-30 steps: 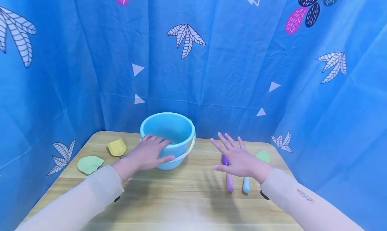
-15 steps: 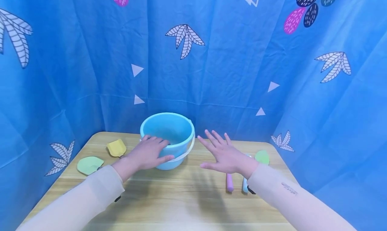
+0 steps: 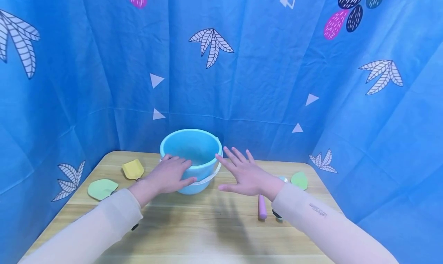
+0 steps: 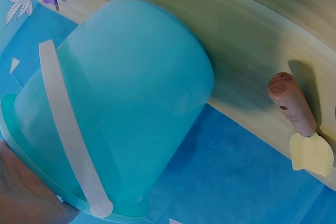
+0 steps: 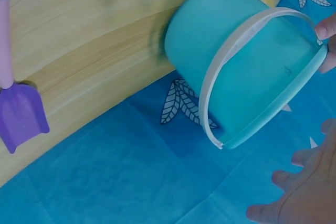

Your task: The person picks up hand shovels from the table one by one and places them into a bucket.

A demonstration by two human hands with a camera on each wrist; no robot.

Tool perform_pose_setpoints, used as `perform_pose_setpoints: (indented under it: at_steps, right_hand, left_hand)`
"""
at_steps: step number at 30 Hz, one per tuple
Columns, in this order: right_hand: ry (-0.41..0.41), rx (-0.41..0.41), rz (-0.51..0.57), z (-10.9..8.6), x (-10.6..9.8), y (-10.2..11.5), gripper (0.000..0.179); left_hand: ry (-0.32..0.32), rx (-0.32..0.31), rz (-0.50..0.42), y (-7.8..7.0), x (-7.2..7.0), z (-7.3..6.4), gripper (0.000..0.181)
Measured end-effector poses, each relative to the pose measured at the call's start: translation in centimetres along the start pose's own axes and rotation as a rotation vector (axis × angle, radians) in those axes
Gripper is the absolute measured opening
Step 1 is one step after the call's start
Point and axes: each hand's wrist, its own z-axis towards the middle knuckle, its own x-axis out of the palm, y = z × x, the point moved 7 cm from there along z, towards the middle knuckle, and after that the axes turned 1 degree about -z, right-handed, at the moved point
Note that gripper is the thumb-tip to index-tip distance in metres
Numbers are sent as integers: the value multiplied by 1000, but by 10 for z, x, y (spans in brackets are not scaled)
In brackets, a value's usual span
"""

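Note:
A light-blue bucket (image 3: 202, 173) with a white handle (image 4: 68, 124) stands upright near the table's back edge, left of the middle. My left hand (image 3: 171, 175) grips its near left rim, fingers over the edge and thumb outside; in the left wrist view only part of that hand (image 4: 26, 192) shows. To the bucket's right hovers my right hand (image 3: 247, 175), palm down, with fingers spread and nothing in them. In the right wrist view, a gap separates the right hand (image 5: 310, 187) from the bucket (image 5: 231, 61).
On the left lie a yellow toy shovel (image 3: 133, 169) and a light-green one (image 3: 102, 189). Toward the right are a purple shovel (image 5: 23, 114) with a lilac handle (image 3: 262, 207) and a green piece (image 3: 299, 180). A blue printed curtain (image 3: 221, 87) surrounds the wooden table (image 3: 194, 233).
My right hand has moved left toward the bucket, fingers still spread. The left hand stays at the rim, and the bucket has not visibly moved.

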Motion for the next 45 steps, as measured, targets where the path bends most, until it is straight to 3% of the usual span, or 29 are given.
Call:
perform_pose_setpoints:
  at_steps: [12,45]
  right_hand:
    - [56,1,-49,13,4,5,91]
    - [105,-1,-25,47,30,4,88]
  left_hand:
    - [-6,-6,4,1,1,0,48]
    - [-73,26,28,1,0,1,35]
